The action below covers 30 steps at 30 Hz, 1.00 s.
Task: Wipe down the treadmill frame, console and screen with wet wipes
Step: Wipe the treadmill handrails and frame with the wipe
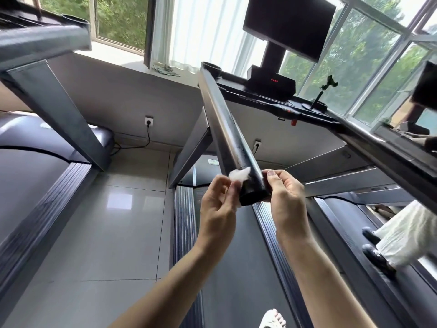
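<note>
Head view, the only one. Step in hand: wiping the frame, at the near end of the handrail (pixel 227 129).

- Left grip (pixel 217 202), a bare hand, pinches a bunched white wet wipe (pixel 238 174) and presses it to the left side of the rail, just above the black end cap (pixel 254 194).
- Right grip (pixel 286 195) is narrow, with thumb and fingertips curled round the cap's right side. It looks to be steadying the rail.
- Console (pixel 272 84) and screen (pixel 288 24) sit well apart, up at the rail's far end. No wipe is near them, so I judge both not yet reached.

Next move, as I judge it: run the wipe round the cap or up the rail. It is a small wad and may need unfolding to cover more surface.

Containers: the cup holder (pixel 211 67) at the rail's top is seen from below, so I cannot tell its contents. No wipe packet is in view.
</note>
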Each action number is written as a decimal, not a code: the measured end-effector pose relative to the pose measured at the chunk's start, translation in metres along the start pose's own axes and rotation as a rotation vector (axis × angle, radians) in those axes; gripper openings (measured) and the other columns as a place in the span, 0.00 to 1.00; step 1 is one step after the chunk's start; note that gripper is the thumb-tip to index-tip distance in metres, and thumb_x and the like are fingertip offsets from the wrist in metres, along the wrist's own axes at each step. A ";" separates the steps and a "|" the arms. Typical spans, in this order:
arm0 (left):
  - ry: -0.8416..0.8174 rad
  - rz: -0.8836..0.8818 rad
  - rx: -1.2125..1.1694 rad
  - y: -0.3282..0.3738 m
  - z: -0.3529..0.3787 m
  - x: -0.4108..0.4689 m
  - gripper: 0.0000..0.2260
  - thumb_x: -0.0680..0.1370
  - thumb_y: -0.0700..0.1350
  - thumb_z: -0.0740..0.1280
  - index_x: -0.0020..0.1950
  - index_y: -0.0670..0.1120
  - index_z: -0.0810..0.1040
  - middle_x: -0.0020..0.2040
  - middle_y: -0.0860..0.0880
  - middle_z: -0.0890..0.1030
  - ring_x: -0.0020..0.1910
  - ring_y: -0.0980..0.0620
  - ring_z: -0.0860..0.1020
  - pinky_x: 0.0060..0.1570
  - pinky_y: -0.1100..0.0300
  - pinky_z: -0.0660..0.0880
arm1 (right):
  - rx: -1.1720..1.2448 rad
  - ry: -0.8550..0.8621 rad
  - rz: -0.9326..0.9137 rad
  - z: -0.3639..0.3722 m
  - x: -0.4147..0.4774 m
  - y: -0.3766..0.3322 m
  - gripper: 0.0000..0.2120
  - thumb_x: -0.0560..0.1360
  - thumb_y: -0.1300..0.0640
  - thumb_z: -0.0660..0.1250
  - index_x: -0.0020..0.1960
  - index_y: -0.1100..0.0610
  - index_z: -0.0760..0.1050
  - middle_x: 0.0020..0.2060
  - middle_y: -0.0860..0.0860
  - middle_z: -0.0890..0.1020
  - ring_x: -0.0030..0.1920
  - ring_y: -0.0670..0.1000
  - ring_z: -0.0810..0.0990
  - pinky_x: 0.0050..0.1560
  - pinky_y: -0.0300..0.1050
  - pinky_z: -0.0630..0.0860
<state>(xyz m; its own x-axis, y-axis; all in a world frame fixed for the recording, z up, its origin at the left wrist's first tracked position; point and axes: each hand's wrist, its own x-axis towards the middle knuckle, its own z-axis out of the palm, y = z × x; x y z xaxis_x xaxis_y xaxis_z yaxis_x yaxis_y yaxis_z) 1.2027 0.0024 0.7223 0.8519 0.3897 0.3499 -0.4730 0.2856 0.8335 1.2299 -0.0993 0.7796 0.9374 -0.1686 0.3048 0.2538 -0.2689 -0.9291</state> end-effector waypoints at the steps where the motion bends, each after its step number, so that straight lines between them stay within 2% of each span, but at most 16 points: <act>1: -0.021 0.074 0.060 0.006 0.003 0.002 0.13 0.84 0.42 0.65 0.43 0.37 0.71 0.35 0.44 0.71 0.35 0.52 0.69 0.37 0.59 0.68 | -0.002 0.004 0.001 0.000 0.000 0.000 0.14 0.76 0.49 0.61 0.43 0.57 0.81 0.38 0.58 0.83 0.41 0.59 0.79 0.54 0.67 0.78; 3: -0.037 0.174 0.200 -0.001 0.003 0.007 0.12 0.84 0.47 0.65 0.44 0.42 0.72 0.36 0.49 0.74 0.36 0.50 0.71 0.38 0.54 0.70 | -0.003 0.010 -0.003 0.001 -0.001 -0.002 0.16 0.76 0.49 0.61 0.43 0.59 0.80 0.37 0.57 0.82 0.40 0.58 0.78 0.53 0.67 0.78; 4: -0.027 0.145 0.208 -0.012 -0.002 0.010 0.12 0.84 0.48 0.64 0.44 0.43 0.71 0.37 0.50 0.74 0.36 0.50 0.71 0.39 0.52 0.69 | -0.002 0.014 -0.006 0.001 -0.001 -0.001 0.16 0.76 0.49 0.61 0.43 0.60 0.80 0.37 0.58 0.83 0.40 0.59 0.78 0.53 0.66 0.77; 6: -0.016 -0.053 0.089 -0.031 -0.011 0.010 0.13 0.85 0.49 0.63 0.43 0.44 0.69 0.37 0.49 0.72 0.37 0.52 0.69 0.41 0.52 0.67 | 0.002 0.023 -0.007 0.003 -0.002 -0.001 0.17 0.76 0.48 0.61 0.44 0.61 0.80 0.38 0.61 0.82 0.41 0.59 0.78 0.52 0.66 0.77; 8: -0.031 -0.281 0.003 -0.041 -0.016 0.009 0.13 0.86 0.50 0.61 0.44 0.46 0.71 0.34 0.51 0.72 0.33 0.56 0.69 0.40 0.59 0.67 | -0.014 0.035 -0.008 0.004 -0.003 -0.001 0.18 0.75 0.47 0.61 0.44 0.60 0.80 0.37 0.59 0.81 0.41 0.57 0.77 0.52 0.66 0.77; 10: -0.005 -0.398 -0.085 -0.035 -0.012 0.006 0.12 0.87 0.48 0.59 0.44 0.48 0.70 0.32 0.54 0.70 0.29 0.60 0.66 0.36 0.66 0.68 | -0.028 0.044 -0.005 0.005 -0.004 0.000 0.18 0.75 0.46 0.60 0.45 0.58 0.81 0.40 0.61 0.83 0.42 0.60 0.78 0.54 0.66 0.77; 12: 0.021 -0.358 -0.077 -0.021 -0.007 0.002 0.12 0.87 0.45 0.58 0.44 0.47 0.70 0.31 0.56 0.70 0.29 0.61 0.65 0.34 0.69 0.67 | -0.023 0.045 -0.004 0.006 -0.004 -0.001 0.19 0.74 0.44 0.61 0.45 0.58 0.81 0.43 0.63 0.83 0.44 0.63 0.80 0.55 0.68 0.77; 15: 0.017 -0.154 -0.022 -0.014 -0.005 -0.002 0.12 0.87 0.41 0.60 0.43 0.42 0.70 0.34 0.51 0.70 0.33 0.57 0.67 0.36 0.65 0.67 | -0.023 0.044 -0.011 0.007 -0.005 -0.002 0.21 0.73 0.42 0.61 0.46 0.59 0.81 0.42 0.65 0.82 0.44 0.67 0.79 0.53 0.66 0.78; 17: 0.004 -0.116 0.004 -0.015 -0.004 0.008 0.12 0.86 0.42 0.61 0.43 0.42 0.70 0.34 0.52 0.71 0.35 0.55 0.67 0.37 0.62 0.67 | -0.027 0.036 -0.009 0.009 -0.004 -0.004 0.20 0.75 0.44 0.61 0.45 0.61 0.79 0.38 0.63 0.81 0.40 0.62 0.76 0.49 0.60 0.77; 18: 0.020 -0.161 0.000 -0.016 -0.002 0.016 0.12 0.86 0.43 0.60 0.43 0.44 0.70 0.33 0.55 0.71 0.34 0.56 0.68 0.37 0.62 0.67 | -0.028 0.030 -0.002 0.011 -0.005 -0.005 0.19 0.75 0.44 0.61 0.44 0.60 0.78 0.36 0.59 0.79 0.40 0.57 0.75 0.48 0.55 0.75; 20: 0.061 -0.327 -0.018 -0.028 -0.004 0.034 0.12 0.87 0.46 0.60 0.44 0.46 0.71 0.32 0.57 0.73 0.33 0.59 0.70 0.38 0.62 0.68 | -0.050 0.014 0.015 0.014 -0.007 -0.007 0.17 0.75 0.42 0.61 0.46 0.56 0.76 0.41 0.52 0.81 0.44 0.51 0.77 0.50 0.52 0.74; 22: 0.029 -0.552 -0.153 -0.040 -0.005 0.047 0.11 0.86 0.47 0.61 0.48 0.43 0.74 0.36 0.50 0.79 0.37 0.57 0.76 0.44 0.60 0.75 | -0.118 -0.013 0.013 0.015 -0.006 -0.007 0.17 0.74 0.41 0.62 0.50 0.54 0.74 0.49 0.53 0.82 0.51 0.53 0.80 0.57 0.52 0.75; 24: 0.019 -0.689 -0.320 -0.046 -0.004 0.048 0.10 0.85 0.45 0.61 0.54 0.40 0.77 0.46 0.40 0.82 0.44 0.50 0.79 0.51 0.58 0.78 | -0.189 -0.037 0.013 0.014 -0.006 -0.008 0.15 0.78 0.42 0.64 0.53 0.54 0.73 0.53 0.56 0.81 0.55 0.55 0.80 0.59 0.53 0.76; 25: 0.045 -0.733 -0.340 -0.041 -0.002 0.041 0.09 0.85 0.44 0.60 0.51 0.43 0.77 0.44 0.41 0.81 0.41 0.51 0.77 0.45 0.60 0.77 | -0.210 -0.046 0.012 0.014 -0.006 -0.009 0.14 0.81 0.45 0.64 0.54 0.55 0.73 0.53 0.56 0.81 0.55 0.56 0.79 0.59 0.52 0.76; 27: 0.063 -0.715 -0.310 -0.030 0.000 0.014 0.12 0.86 0.45 0.57 0.44 0.49 0.72 0.35 0.48 0.72 0.32 0.56 0.69 0.35 0.62 0.68 | -0.242 -0.044 0.009 0.012 -0.006 -0.010 0.11 0.83 0.49 0.64 0.56 0.57 0.72 0.54 0.57 0.80 0.54 0.55 0.79 0.56 0.48 0.75; 30: -0.011 -0.494 -0.180 -0.015 -0.001 -0.017 0.11 0.87 0.46 0.56 0.46 0.48 0.69 0.35 0.52 0.70 0.31 0.58 0.67 0.33 0.64 0.66 | -0.263 -0.015 -0.006 0.014 -0.006 -0.011 0.11 0.84 0.50 0.63 0.56 0.58 0.72 0.53 0.57 0.80 0.52 0.55 0.78 0.53 0.46 0.74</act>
<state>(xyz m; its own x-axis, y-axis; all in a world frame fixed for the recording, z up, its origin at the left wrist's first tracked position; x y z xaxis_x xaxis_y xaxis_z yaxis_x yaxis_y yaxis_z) 1.1950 -0.0075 0.7036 0.9849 0.1619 -0.0607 -0.0451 0.5795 0.8137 1.2245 -0.0818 0.7850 0.9400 -0.1526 0.3052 0.1906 -0.5070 -0.8406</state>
